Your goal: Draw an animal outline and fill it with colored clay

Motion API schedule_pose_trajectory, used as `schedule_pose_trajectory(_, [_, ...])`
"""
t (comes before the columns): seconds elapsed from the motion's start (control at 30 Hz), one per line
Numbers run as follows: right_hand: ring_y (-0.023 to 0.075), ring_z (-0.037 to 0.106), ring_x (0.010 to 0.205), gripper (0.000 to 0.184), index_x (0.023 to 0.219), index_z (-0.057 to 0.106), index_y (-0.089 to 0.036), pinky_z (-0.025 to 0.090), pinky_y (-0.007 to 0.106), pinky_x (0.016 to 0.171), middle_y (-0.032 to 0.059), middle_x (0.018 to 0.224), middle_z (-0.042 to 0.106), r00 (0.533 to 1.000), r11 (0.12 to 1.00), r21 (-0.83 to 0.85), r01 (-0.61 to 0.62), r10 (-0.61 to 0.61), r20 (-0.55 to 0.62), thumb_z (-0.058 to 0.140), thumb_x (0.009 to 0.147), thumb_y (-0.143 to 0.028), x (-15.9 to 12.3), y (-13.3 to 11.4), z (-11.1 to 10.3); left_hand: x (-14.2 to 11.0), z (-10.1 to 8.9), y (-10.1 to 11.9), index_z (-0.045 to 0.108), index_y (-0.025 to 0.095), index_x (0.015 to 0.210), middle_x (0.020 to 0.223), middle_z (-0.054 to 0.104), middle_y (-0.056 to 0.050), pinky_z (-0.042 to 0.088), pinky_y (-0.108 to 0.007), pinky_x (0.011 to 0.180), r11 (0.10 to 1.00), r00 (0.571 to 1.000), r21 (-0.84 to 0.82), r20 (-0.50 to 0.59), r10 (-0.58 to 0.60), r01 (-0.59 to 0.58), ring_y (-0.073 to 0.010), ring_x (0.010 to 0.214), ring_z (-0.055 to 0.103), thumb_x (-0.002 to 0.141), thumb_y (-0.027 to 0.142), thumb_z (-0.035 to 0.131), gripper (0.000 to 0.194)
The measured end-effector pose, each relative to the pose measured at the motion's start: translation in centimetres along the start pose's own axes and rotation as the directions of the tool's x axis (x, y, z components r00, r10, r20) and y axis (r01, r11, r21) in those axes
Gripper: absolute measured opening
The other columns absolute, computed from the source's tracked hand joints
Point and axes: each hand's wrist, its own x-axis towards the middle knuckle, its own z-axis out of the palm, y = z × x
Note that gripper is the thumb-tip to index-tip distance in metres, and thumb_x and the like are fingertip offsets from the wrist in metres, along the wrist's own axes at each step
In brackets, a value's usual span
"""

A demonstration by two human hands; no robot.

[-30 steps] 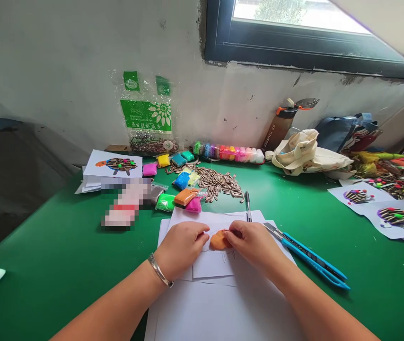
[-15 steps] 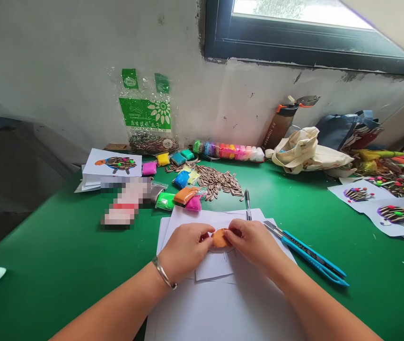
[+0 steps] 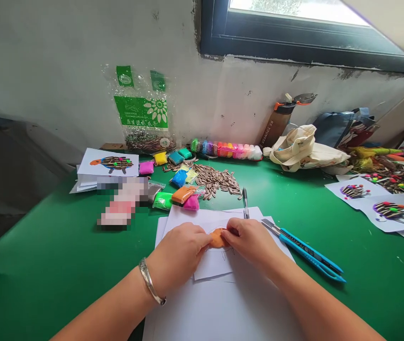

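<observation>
A flattened piece of orange modelling clay (image 3: 217, 238) lies over a pencil drawing on a small white sheet (image 3: 212, 270). My left hand (image 3: 182, 248), with a silver bangle at the wrist, has its fingers drawn together at the clay's left edge. On the other side, the thumb and fingers of my right hand (image 3: 250, 239) are closed on the clay's right edge. Both hands partly cover the drawing; a few lines, like legs, show below the clay. Larger white sheets (image 3: 244, 303) lie underneath. A pen (image 3: 245, 203) rests just beyond my right hand.
Blue-handled cutter and tweezers (image 3: 311, 255) lie to the right. Beyond the paper are clay packets (image 3: 184, 193) and sunflower seeds (image 3: 216, 177). A finished turtle picture (image 3: 113, 163) tops a stack at left. A seed bag (image 3: 141, 113), bottle (image 3: 278, 123) and cloth bag (image 3: 297, 149) stand along the wall.
My left hand has turned, its back now more upward and its fingers lower at the clay's edge. My right hand keeps its place on the clay. The view has shifted slightly.
</observation>
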Motion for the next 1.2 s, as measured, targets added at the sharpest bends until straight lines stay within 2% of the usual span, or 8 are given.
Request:
schedule_pose_trajectory(0.1, [0.0109, 0.044, 0.056, 0.024, 0.062, 0.051, -0.02, 0.02, 0.024, 0.052, -0.0025, 0.06, 0.06, 1.0, 1.0, -0.01, 0.001, -0.001, 0.0, 0.053, 0.084, -0.03, 0.0, 0.0, 0.1, 0.0, 0.4, -0.1, 0.07, 0.022, 0.094, 0.083, 0.066, -0.003, 0.042, -0.027, 0.067, 0.997, 0.998, 0.063, 0.043, 0.042, -0.045, -0.0185, 0.08, 0.056, 0.089, 0.007, 0.046, 0.029])
schedule_pose_trajectory(0.3, [0.0106, 0.045, 0.057, 0.023, 0.063, 0.052, -0.02, 0.02, 0.024, 0.052, -0.0031, 0.061, 0.06, 1.0, 1.0, -0.013, -0.005, 0.005, 0.008, 0.053, 0.084, -0.028, 0.0, 0.0, 0.0, 0.2, 0.2, -0.2, 0.07, 0.022, 0.088, 0.08, 0.061, -0.002, 0.036, -0.026, 0.057, 0.991, 0.996, 0.125, 0.081, 0.042, -0.052, -0.0177, 0.075, 0.052, 0.08, 0.001, 0.05, 0.03])
schedule_pose_trajectory(0.53, [0.0102, 0.044, 0.056, 0.022, 0.063, 0.053, -0.02, 0.019, 0.025, 0.052, -0.0031, 0.061, 0.06, 1.0, 1.0, -0.018, 0.011, -0.011, 0.012, 0.054, 0.084, -0.027, 0.0, 0.1, 0.1, -0.1, 0.2, -0.9, 0.069, 0.026, 0.104, 0.089, 0.064, -0.003, 0.041, -0.026, 0.066, 0.995, 0.99, 0.031, 0.106, 0.093, -0.097, -0.0173, 0.082, 0.054, 0.091, 0.009, 0.045, 0.031])
schedule_pose_trajectory(0.73, [0.0103, 0.043, 0.056, 0.021, 0.063, 0.053, -0.02, 0.019, 0.024, 0.052, -0.0033, 0.06, 0.058, 1.0, 0.999, -0.036, 0.016, -0.016, 0.006, 0.054, 0.082, -0.026, 0.1, 0.1, 0.0, -0.2, -0.1, -0.4, 0.067, 0.02, 0.088, 0.082, 0.06, -0.003, 0.036, -0.027, 0.058, 0.977, 0.986, 0.173, 0.135, 0.102, -0.125, -0.0175, 0.074, 0.051, 0.085, 0.006, 0.048, 0.024])
schedule_pose_trajectory(0.87, [0.0111, 0.044, 0.056, 0.021, 0.063, 0.055, -0.02, 0.021, 0.024, 0.052, -0.0031, 0.059, 0.059, 1.0, 1.0, -0.023, 0.011, -0.011, 0.012, 0.055, 0.082, -0.029, 0.1, 0.2, -0.3, -0.2, -0.2, -0.1, 0.064, 0.018, 0.073, 0.079, 0.06, -0.003, 0.033, -0.027, 0.055, 0.972, 0.987, 0.207, 0.137, 0.087, -0.114, -0.0171, 0.071, 0.05, 0.08, 0.003, 0.05, 0.021])
schedule_pose_trajectory(1.1, [0.0128, 0.049, 0.059, 0.028, 0.063, 0.058, -0.02, 0.028, 0.024, 0.054, -0.0024, 0.061, 0.06, 0.998, 0.994, 0.108, -0.017, 0.01, 0.065, 0.051, 0.086, -0.035, 0.4, 1.1, -1.8, -0.5, -0.6, -0.4, 0.069, 0.019, 0.08, 0.091, 0.066, -0.005, 0.042, -0.026, 0.065, 0.997, 0.988, 0.031, 0.136, 0.066, -0.071, -0.0178, 0.082, 0.057, 0.091, 0.013, 0.047, 0.025])
schedule_pose_trajectory(1.2, [0.0127, 0.048, 0.061, 0.03, 0.062, 0.055, -0.02, 0.031, 0.023, 0.055, -0.0027, 0.061, 0.058, 0.999, 0.984, 0.167, -0.054, 0.052, 0.016, 0.048, 0.087, -0.036, 0.5, 2.0, -2.9, -0.4, -1.0, -0.3, 0.068, 0.018, 0.081, 0.089, 0.066, -0.004, 0.044, -0.027, 0.068, 0.998, 0.983, 0.005, 0.171, 0.067, -0.069, -0.0187, 0.084, 0.057, 0.092, 0.012, 0.045, 0.026])
